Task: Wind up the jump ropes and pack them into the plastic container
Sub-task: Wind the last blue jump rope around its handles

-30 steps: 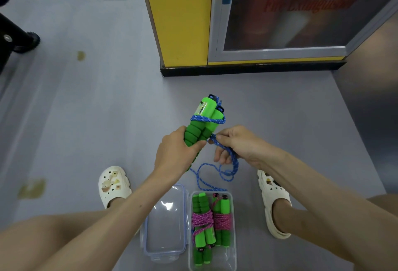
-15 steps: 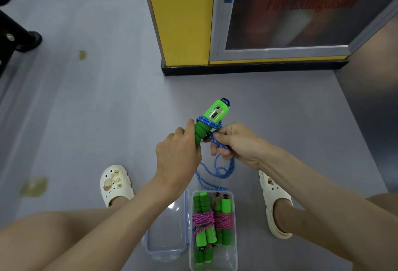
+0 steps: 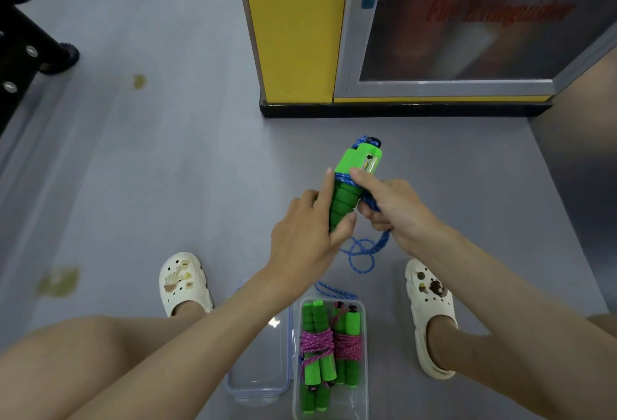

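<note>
While the left hand (image 3: 303,236) grips the green handles (image 3: 347,199), the right hand (image 3: 394,209) pinches the blue rope (image 3: 362,252) wound around them, near the box (image 3: 350,403) holding 2 wound ropes (image 3: 317,343).

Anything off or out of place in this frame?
Nothing damaged. A yellowish stain and a larger smudge mark the grey floor at left. The blue rope is only partly wound on the green handles; its loose tail hangs down and lies by the plastic container's far rim.
</note>
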Available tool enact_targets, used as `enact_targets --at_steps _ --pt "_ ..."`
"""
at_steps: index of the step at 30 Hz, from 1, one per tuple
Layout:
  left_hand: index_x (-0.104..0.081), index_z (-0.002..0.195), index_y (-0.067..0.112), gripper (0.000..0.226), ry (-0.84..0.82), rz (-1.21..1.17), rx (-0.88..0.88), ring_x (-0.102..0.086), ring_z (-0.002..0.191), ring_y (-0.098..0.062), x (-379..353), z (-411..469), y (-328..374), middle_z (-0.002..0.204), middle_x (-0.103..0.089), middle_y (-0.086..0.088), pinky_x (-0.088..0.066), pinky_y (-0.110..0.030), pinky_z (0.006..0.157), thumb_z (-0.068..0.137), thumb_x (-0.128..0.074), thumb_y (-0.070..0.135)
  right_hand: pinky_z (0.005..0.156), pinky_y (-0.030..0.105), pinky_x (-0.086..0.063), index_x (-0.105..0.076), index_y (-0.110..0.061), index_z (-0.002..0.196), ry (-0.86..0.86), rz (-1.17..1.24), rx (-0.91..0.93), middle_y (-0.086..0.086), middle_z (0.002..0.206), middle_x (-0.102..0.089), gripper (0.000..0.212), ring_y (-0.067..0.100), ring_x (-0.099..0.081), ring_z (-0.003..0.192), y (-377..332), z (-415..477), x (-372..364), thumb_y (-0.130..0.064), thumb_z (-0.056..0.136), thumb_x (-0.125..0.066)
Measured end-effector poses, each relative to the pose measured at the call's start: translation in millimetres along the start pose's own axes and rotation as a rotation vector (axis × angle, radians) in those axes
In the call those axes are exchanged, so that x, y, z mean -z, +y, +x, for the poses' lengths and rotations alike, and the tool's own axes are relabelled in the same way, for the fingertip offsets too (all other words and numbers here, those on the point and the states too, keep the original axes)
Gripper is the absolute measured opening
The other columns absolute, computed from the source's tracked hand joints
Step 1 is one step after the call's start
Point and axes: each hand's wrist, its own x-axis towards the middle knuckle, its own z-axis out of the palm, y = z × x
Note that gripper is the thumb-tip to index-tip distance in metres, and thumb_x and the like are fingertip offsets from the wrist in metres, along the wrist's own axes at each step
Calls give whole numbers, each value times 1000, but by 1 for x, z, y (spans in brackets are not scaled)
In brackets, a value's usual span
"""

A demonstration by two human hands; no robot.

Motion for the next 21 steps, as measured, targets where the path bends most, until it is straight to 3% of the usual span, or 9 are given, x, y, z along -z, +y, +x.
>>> enact_targets --at_steps 2,4,6,8,11,16,21 --pt "-18 152 30 61 -163 -440 148 -58 89 -12 8 7 0 106 -58 2 -50 -33 70 97 -39 49 38 21 -17 -54 -11 61 -61 34 5 4 48 -45 44 9 -21 35 -2 1 6 -45 87 -60" --pt "-40 140 27 47 -239 -895 338 -61 73 -5 17 11 -1 100 -63 -1 -49 -21 58 97 -47 43 39 21 -16 -54 -9 63 -171 75 13 5 48 -44 45 8 -20 35 -2 0 11 -48 85 -59" --pt "-57 120 21 40 -375 -1129 479 -66 73 -11 25 10 -1 98 -67 -6 -54 -26 58 88 -57 45 39 19 -18 -55 -7 67 -270 70 29 5 50 -45 46 7 -21 35 -1 0 14 -52 79 -58" --pt "-60 114 19 47 -556 -1250 514 -69 80 -24 29 6 -4 98 -70 -11 -56 -38 68 77 -61 47 39 19 -20 -56 -4 70 -330 55 37 5 51 -46 48 7 -22 36 0 -2 15 -52 78 -57" --pt "-59 111 19 40 -700 -1315 492 -71 81 -28 33 1 -7 96 -72 -12 -57 -35 65 75 -63 36 42 21 -20 -59 -4 72 -342 37 36 4 49 -48 49 8 -23 36 1 -3 13 -53 80 -53" --pt "-61 111 13 39 -509 -1201 531 -70 73 -29 29 8 -12 88 -71 -13 -58 -35 62 75 -74 24 46 21 -33 -68 -8 77 -189 -65 11 7 54 -56 46 10 -29 40 4 0 14 -52 81 -56" --pt "-61 111 10 37 -353 -1062 540 -69 72 -30 22 9 -13 91 -69 -12 -59 -50 71 79 -77 13 41 17 -28 -66 -6 100 -170 -230 -33 7 61 -59 15 6 -30 38 9 1 13 -16 90 -62"
